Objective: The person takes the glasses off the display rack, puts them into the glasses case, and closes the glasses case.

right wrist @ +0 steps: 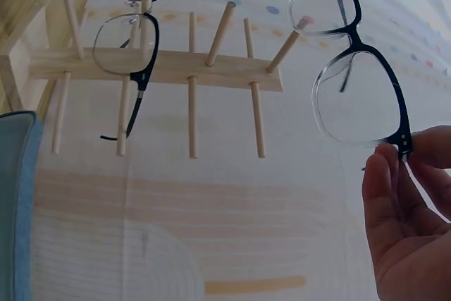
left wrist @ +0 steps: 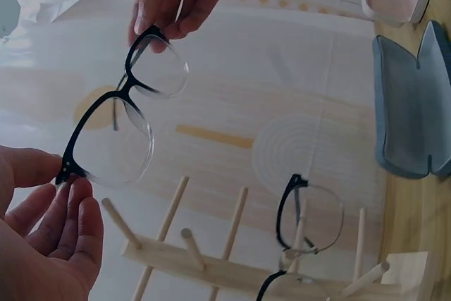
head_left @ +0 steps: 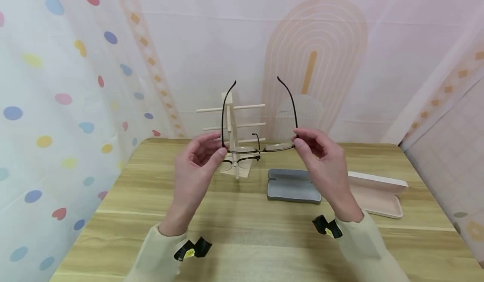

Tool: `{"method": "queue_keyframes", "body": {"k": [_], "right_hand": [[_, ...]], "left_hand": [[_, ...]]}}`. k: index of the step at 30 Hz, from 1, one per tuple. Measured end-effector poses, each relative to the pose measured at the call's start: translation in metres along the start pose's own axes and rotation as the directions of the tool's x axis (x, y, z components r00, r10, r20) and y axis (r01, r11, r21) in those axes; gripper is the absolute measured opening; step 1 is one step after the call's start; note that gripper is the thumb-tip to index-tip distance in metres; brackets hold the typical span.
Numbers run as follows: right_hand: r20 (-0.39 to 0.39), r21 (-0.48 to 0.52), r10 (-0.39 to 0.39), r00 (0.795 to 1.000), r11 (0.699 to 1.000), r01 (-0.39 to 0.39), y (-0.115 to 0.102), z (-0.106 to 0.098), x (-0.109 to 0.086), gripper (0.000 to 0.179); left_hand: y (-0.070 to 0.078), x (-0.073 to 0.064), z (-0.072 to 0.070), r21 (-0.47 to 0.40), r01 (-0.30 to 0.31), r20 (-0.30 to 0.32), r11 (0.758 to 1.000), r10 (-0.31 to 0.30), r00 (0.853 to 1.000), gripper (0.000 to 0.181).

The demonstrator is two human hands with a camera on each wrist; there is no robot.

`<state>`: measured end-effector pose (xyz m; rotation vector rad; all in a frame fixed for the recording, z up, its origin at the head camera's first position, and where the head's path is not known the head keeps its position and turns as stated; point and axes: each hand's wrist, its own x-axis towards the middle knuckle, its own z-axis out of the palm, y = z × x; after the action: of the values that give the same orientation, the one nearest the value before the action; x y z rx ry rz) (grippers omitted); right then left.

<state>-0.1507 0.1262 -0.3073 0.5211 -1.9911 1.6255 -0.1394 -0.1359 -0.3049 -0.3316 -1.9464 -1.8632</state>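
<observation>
Both hands hold up a pair of eyeglasses (head_left: 280, 147) with a black upper frame, clear lenses and unfolded temples pointing away. My left hand (head_left: 198, 160) pinches the left hinge corner between thumb and fingers. At the opposite hinge corner, my right hand (head_left: 321, 160) pinches the frame the same way. Behind the raised pair stands a wooden display rack (head_left: 231, 135) with several horizontal pegs. A second pair of eyeglasses (head_left: 247, 161) rests on its lower peg, partly hidden by my left hand in the head view.
An open grey-blue glasses case (head_left: 294, 191) lies on the wooden table (head_left: 151, 214), right of the rack. Farther right is an open pink and white case (head_left: 382, 198), partly behind my right wrist. A patterned curtain (head_left: 200, 42) hangs behind the table.
</observation>
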Motion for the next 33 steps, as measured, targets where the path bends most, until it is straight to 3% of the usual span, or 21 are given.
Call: {"method": "queue_keyframes", "body": {"k": [10,21,33], "right_hand": [[-0.036,0.039,0.054,0.998,0.998,-0.053,0.009,-0.018,-0.018,0.022],[-0.015,-0.004,0.085,0.996,0.996,-0.085,0.022,-0.028,-0.038,0.029],[0.019,-0.086,0.0,1.0,0.996,0.002,0.032,-0.033,-0.049,0.022]], "left_hand": [[-0.013,-0.013,0.022,-0.044,0.061,0.068,0.997,-0.058,0.996,0.037],[-0.028,-0.028,0.032,-0.037,0.135,0.061,0.99,-0.132,0.989,0.033],[-0.04,-0.032,0.036,-0.058,0.093,0.078,0.994,-0.088,0.993,0.032]]}}
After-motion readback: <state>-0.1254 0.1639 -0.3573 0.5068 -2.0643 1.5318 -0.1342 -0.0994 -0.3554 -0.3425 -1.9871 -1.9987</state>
